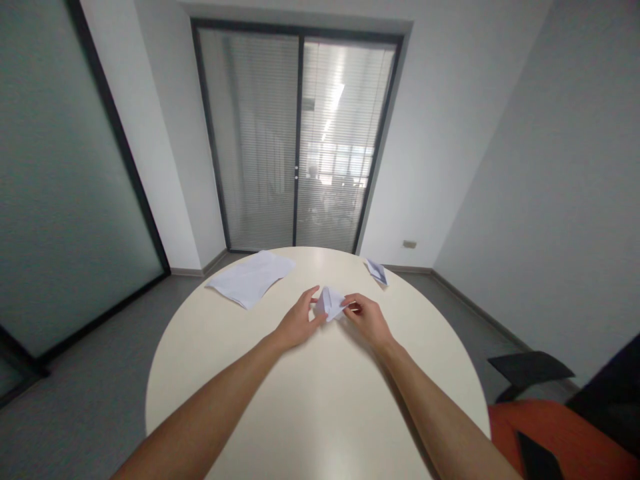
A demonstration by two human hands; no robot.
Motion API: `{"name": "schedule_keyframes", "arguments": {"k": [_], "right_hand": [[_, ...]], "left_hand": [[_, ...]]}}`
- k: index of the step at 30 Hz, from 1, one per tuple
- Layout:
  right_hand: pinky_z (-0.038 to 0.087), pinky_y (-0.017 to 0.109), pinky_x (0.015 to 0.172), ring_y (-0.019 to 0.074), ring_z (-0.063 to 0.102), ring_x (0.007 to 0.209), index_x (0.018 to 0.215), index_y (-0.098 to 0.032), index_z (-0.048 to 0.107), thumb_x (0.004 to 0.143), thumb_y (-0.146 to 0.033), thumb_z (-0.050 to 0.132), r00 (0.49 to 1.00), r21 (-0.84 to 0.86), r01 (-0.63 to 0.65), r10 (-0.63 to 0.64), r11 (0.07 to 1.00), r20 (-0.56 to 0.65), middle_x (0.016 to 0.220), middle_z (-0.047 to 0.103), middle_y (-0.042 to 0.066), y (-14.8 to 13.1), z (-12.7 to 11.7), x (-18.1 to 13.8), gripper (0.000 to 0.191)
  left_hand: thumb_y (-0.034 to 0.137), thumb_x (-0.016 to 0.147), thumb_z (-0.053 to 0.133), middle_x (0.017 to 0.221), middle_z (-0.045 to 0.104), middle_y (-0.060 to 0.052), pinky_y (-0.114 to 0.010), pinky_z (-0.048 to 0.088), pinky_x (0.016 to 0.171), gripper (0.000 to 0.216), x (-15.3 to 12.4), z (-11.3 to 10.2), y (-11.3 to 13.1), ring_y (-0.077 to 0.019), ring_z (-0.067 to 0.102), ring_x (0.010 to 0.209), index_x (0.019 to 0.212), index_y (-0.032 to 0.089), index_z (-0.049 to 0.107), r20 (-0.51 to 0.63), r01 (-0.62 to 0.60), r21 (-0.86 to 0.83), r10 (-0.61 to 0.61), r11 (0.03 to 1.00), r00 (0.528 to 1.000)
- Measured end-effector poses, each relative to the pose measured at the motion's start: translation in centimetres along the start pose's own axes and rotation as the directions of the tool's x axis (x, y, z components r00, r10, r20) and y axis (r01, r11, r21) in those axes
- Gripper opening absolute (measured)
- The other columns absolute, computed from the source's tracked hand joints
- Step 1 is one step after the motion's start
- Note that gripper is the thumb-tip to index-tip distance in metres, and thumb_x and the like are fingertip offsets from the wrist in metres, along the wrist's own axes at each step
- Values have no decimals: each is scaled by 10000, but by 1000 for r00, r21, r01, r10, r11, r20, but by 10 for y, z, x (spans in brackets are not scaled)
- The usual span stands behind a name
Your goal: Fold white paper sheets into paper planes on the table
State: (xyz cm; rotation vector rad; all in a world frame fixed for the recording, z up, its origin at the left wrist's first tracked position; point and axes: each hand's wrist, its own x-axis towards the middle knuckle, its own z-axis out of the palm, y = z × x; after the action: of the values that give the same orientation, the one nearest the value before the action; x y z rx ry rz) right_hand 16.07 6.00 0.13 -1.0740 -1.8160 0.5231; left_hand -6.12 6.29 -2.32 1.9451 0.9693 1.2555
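Note:
A small folded piece of white paper point(331, 303) sits near the middle of a round cream table point(320, 400). My left hand point(298, 323) pinches its left edge between thumb and fingers. My right hand point(367, 319) pinches its right edge, fingers closed on the paper. Both forearms reach in from the near edge.
A stack of white paper sheets point(251, 278) lies at the table's far left. A small folded paper piece point(377, 271) rests near the far right edge. An orange and black chair point(550, 427) stands to the right. Glass doors with blinds point(297, 140) are behind the table.

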Motion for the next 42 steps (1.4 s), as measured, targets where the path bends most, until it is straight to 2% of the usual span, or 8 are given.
{"name": "schedule_keyframes", "arguments": {"k": [6, 11, 14, 17, 24, 31, 36, 42], "right_hand": [[529, 326, 738, 187, 677, 748, 981, -204, 678, 849, -269, 559, 997, 56, -61, 59, 997, 43, 886, 734, 53, 9, 3, -2, 189], [525, 316, 745, 181, 661, 786, 1055, -196, 649, 840, -250, 555, 993, 113, -54, 42, 992, 111, 896, 712, 49, 6, 6, -4, 240], [524, 303, 733, 165, 646, 784, 1125, -205, 605, 839, -312, 618, 995, 111, -47, 38, 993, 87, 997, 687, 60, -1, 6, -5, 305], [508, 285, 677, 143, 610, 707, 1224, -214, 563, 857, -358, 629, 994, 92, -62, 53, 994, 93, 952, 665, 40, -7, 4, -5, 399], [487, 286, 651, 155, 589, 695, 1186, -206, 609, 918, -390, 565, 995, 22, -33, 31, 999, 97, 830, 664, 18, -4, 3, -4, 328], [522, 311, 766, 191, 648, 907, 1118, -210, 645, 930, -394, 558, 994, 9, 10, -11, 1000, 110, 1068, 710, 68, -10, 0, -3, 277], [514, 296, 707, 198, 647, 894, 1079, -227, 687, 933, -402, 558, 994, -80, 51, -43, 995, 105, 1050, 725, 63, -17, 0, -3, 262], [510, 275, 620, 215, 647, 896, 1076, -232, 706, 937, -438, 551, 993, -95, 66, -56, 993, 103, 1039, 727, 75, -23, 1, -4, 293]], "left_hand": [[202, 822, 677, 1365, 540, -157, -354, 536, 882, 702, 5, 4, -11, -206, 645, 1038, 1457, 211, 376, 20, 110, -180, -108, 978, 994], [146, 811, 638, 1135, 644, -82, -308, 521, 834, 691, 4, 0, -9, -169, 649, 910, 1456, 210, 399, 11, 93, -99, -92, 991, 996], [157, 817, 628, 1064, 671, -60, -281, 513, 784, 662, 4, -2, -5, -164, 648, 884, 1443, 201, 419, 23, 84, -83, -82, 993, 996], [176, 828, 612, 960, 688, -29, -254, 507, 711, 614, 4, -2, 0, -150, 648, 805, 1419, 193, 447, 43, 85, -77, -82, 993, 996], [280, 903, 570, 1170, 704, -86, -311, 557, 818, 344, 4, -3, 4, -216, 668, 1045, 1236, 199, 597, 32, 35, -80, -32, 996, 999], [316, 932, 552, 1036, 743, -55, -303, 535, 830, 246, 4, -7, 13, -190, 690, 891, 1101, 197, 684, 10, -12, 19, 11, 1000, 1000], [335, 936, 555, 946, 753, -40, -285, 535, 775, 227, 3, -9, 18, -180, 688, 813, 1004, 197, 721, -1, -31, 85, 31, 996, 1000], [323, 932, 560, 989, 736, -45, -269, 559, 746, 208, 1, -9, 21, -180, 676, 871, 976, 207, 727, -26, -67, 108, 70, 992, 997]]}}
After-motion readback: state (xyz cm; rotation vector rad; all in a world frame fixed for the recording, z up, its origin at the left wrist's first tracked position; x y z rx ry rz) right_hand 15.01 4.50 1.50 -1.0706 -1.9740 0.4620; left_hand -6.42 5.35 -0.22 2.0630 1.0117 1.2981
